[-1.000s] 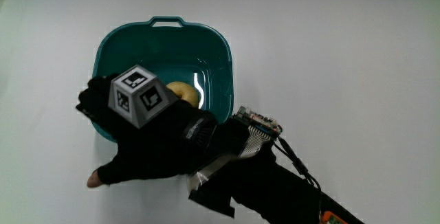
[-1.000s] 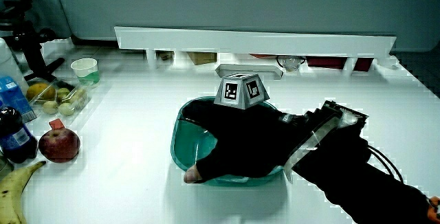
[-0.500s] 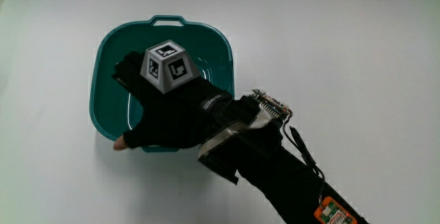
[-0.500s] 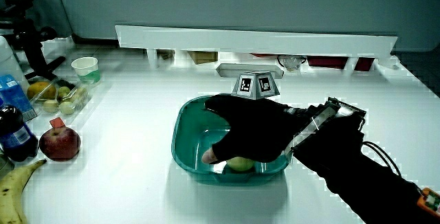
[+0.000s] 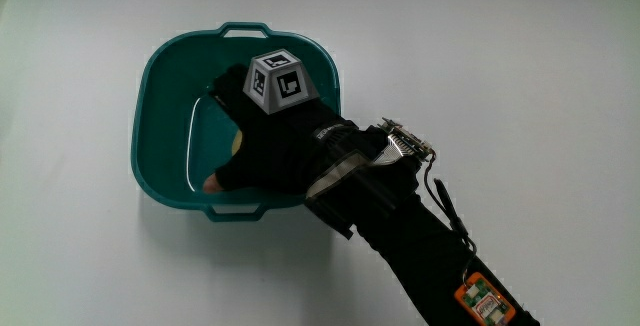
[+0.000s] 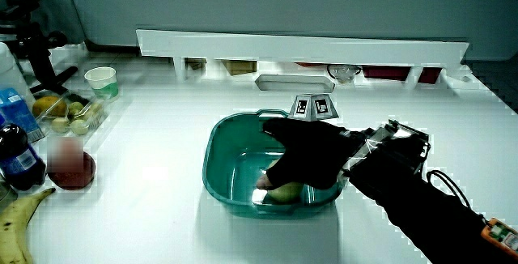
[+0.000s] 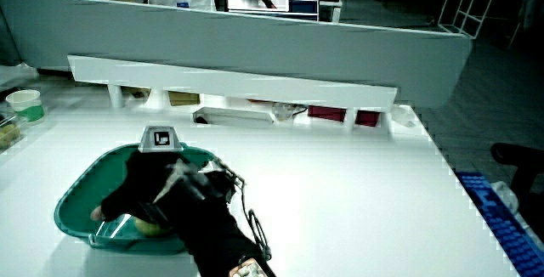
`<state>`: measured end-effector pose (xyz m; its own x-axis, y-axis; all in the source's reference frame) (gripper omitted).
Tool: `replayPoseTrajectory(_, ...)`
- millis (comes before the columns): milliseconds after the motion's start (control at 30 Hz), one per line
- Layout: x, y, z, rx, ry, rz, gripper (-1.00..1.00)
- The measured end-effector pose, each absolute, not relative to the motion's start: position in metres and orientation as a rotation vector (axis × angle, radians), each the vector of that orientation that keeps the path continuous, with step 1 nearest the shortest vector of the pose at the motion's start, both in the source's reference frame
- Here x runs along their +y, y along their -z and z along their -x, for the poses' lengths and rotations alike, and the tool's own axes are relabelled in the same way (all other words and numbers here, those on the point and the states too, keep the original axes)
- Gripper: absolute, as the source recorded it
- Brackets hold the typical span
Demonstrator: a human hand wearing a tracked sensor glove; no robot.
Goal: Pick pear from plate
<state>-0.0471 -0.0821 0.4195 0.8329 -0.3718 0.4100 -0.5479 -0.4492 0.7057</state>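
Teal plastic forms the plate (image 5: 160,86), a deep, basin-like dish with a small handle on its rim, standing on a white table (image 5: 500,56). The hand (image 5: 265,146), in a black glove with a small patterned cube (image 5: 280,81) on its back, reaches down inside the dish, its forearm crossing the rim nearer the person. The pear (image 6: 283,192), yellow-green, lies on the dish floor directly under the palm; only a sliver shows from above, more in both side views. The fingers are curled down around the fruit and seem to touch it, but whether the grip has fully closed cannot be told. To do this step well, thumb and fingers should probably settle on the pear's widest part, press evenly without bruising it, then lift straight up so the fruit clears the dish wall and the dish does not slide. In a side view, a banana (image 6: 18,215) lies well apart, near the table's edge.
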Motion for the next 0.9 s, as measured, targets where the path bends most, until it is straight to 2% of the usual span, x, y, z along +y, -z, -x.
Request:
replayPoseTrajectory(667,-0.087,-0.464,0.033,-0.552,-0.064,-2.015,0.0)
replayPoseTrajectory(900,-0.086,-0.468,0.031,-0.527,-0.002,-2.03,0.0)
